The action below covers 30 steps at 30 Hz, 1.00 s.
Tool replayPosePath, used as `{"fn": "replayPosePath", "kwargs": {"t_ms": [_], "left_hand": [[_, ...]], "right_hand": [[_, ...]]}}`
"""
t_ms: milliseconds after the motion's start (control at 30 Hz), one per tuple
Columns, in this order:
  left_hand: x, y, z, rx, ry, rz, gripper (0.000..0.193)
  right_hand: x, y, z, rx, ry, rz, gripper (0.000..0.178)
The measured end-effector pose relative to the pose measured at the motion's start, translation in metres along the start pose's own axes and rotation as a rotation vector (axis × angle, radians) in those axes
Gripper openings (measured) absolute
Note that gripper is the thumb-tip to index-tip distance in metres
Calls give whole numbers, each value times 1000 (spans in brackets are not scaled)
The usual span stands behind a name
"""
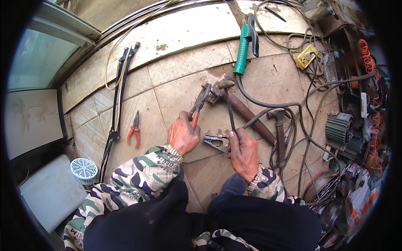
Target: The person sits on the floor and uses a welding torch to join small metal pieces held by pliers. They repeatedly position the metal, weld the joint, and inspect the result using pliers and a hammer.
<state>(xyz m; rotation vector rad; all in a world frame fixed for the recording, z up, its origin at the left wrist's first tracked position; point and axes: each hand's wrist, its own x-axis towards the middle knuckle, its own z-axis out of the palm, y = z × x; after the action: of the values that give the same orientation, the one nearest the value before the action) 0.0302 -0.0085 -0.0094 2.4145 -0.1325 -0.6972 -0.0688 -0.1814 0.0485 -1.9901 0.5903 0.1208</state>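
Observation:
My left hand (184,133) is closed around the red handles of a pair of pliers (201,100). The plier jaws reach to the head of a sledgehammer (215,97), which lies on the tiles with its brown handle slanting toward me. Whether the jaws grip a small piece cannot be made out. In my right hand (244,154) is a hammer with a thin dark shaft (230,112). Its head (226,84) is over or against the sledgehammer head; I cannot tell if they touch. Beside my right fingers lies a metal welding ground clamp (215,142).
Red-handled needle-nose pliers (135,130) and a long black folding frame (118,92) lie to the left. Ahead rests a green electrode holder (241,50) with its cable. Another hammer (280,136), a yellow socket block (306,57), tangled cables and a green motor (339,127) are at right.

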Motion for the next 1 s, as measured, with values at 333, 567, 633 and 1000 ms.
{"fn": "replayPosePath", "kwargs": {"t_ms": [333,567,633,1000], "left_hand": [[7,-16,12,38,125,152,30],[15,-30,8,149,160,239,39],[22,-44,5,209,230,346,38],[69,-55,-30,510,515,859,34]], "right_hand": [[7,-12,-13,160,-179,154,31],[5,-3,-19,261,-159,185,35],[5,-9,-19,338,-127,210,36],[-1,6,-20,198,-74,7,31]]}}
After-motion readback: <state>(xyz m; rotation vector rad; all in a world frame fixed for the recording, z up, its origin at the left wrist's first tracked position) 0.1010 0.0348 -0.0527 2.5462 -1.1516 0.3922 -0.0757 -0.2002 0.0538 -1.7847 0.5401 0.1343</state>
